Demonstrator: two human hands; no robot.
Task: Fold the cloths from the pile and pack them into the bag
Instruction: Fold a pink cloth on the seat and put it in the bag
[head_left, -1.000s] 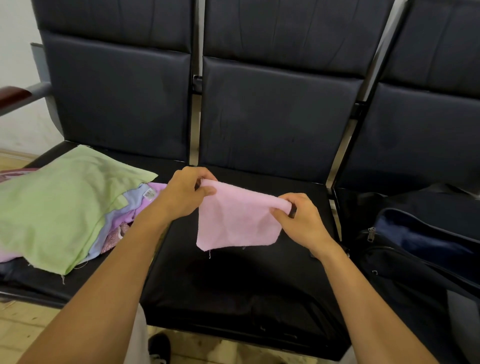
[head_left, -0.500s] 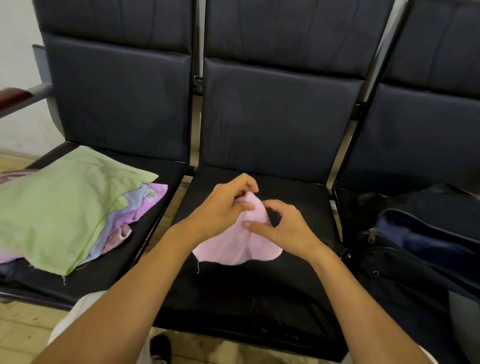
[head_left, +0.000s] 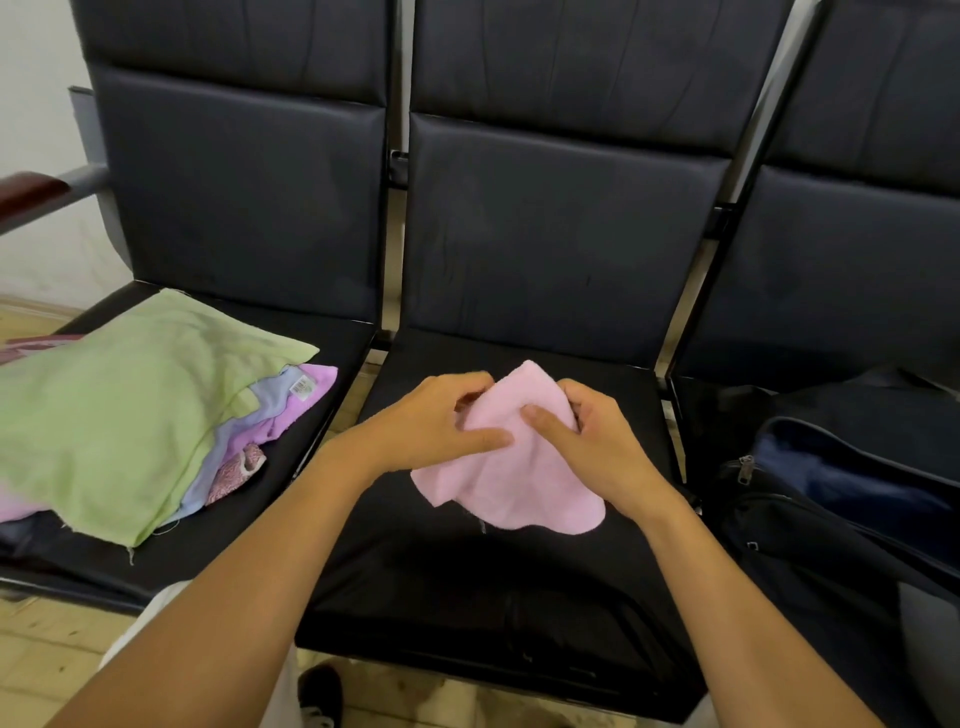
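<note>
Changed since a second ago: the pink cloth (head_left: 511, 467), then stretched flat between two hands held apart, is now gathered, its top drawn up into a peak and its lower edge drooping in a loose curve onto the middle seat (head_left: 467, 582); the hands have come together over it, and half a second ago they were already closing in. Nearest item: a leg in pale cloth and a dark shoe (head_left: 319, 693) on the tiled floor, low in view. Next, two bare forearms reaching forward. Left hand (head_left: 431, 421): fingers curled round the cloth's upper left edge, forefinger laid across its front. Right hand (head_left: 592, 431): fingers curled round the upper right edge, forefinger pressing into the fabric. Both hands grasp the cloth; neither is free. Reading: the two top corners appear to have been brought together, so one fold is being made, and the cloth is not yet a tidy packet. Left seat: the pile (head_left: 119, 415), a green cloth uppermost, with lilac, blue and patterned pieces showing beneath, apparently unmoved. Right seat: the bag (head_left: 841, 499), dark, zip open, mouth facing the person, well apart from the cloth; whether it holds any cloths cannot be told. Furthest: three dark seat backs, a wooden armrest (head_left: 31, 192) at far left, and a pale wall.
</note>
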